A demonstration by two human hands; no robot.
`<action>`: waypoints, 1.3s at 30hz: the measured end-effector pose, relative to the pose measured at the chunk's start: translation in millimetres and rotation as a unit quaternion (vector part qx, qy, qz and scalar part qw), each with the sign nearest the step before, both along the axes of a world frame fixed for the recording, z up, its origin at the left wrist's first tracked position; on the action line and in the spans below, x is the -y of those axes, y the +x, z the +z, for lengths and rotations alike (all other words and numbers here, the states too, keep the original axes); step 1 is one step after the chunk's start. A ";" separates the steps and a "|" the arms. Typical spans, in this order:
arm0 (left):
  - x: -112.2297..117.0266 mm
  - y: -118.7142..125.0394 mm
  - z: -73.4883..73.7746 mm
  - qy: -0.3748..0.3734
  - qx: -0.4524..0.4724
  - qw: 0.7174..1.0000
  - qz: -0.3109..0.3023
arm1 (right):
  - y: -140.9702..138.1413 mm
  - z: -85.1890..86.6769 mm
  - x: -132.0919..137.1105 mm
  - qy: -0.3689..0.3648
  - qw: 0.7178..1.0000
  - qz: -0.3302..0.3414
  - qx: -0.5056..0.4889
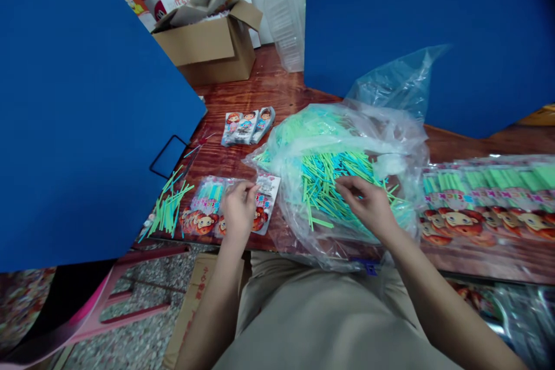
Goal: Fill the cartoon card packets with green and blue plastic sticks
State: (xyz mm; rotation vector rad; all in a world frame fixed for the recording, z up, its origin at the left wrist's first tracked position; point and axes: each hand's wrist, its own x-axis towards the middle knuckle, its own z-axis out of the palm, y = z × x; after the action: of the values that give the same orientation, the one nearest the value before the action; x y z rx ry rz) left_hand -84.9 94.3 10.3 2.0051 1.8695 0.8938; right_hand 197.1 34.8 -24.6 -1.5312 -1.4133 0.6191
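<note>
My left hand (237,208) is closed in a pinch on the top edge of a small printed plastic packet (265,199) with cartoon faces, lying on the wooden table (269,92). My right hand (366,203) reaches into an open clear plastic bag (347,127) heaped with green and blue sticks (329,176), its fingers curled over the sticks. Whether it grips any I cannot make out. A second packet (203,208) holding sticks lies just left of my left hand.
Loose green sticks (169,208) lie at the table's left edge. Three small packets (248,125) sit further back. A row of filled packets (489,196) lies at right. A cardboard box (212,40) and clear trays (286,23) stand behind. Blue panels block both sides.
</note>
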 end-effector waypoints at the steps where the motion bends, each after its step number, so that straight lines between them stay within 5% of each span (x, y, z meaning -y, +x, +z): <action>1: 8.7 5.8 10.1 -0.007 0.042 0.999 -0.013 | -6.4 8.1 2.1 -0.010 0.999 0.016 -0.031; 4: 34.5 29.5 35.6 -0.046 0.131 0.987 -0.084 | -28.2 33.5 8.4 -0.011 0.984 0.101 -0.146; 7: 51.3 53.0 44.8 -0.065 0.148 0.976 -0.150 | -42.7 47.6 11.6 0.020 0.975 0.142 -0.169; 21: 55.3 86.6 3.0 -0.180 0.221 0.939 -0.194 | -23.0 29.2 24.6 0.014 0.993 0.063 -0.100; 39: 55.7 99.4 -9.9 -0.243 0.283 0.903 -0.214 | -19.7 23.9 26.9 0.008 0.988 0.042 -0.147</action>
State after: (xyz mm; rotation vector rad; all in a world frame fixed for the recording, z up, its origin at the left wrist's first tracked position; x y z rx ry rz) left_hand 14.4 38.6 0.4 1.5312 1.1237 0.6894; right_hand 177.4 7.9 -0.7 -1.3107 -1.2562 0.8455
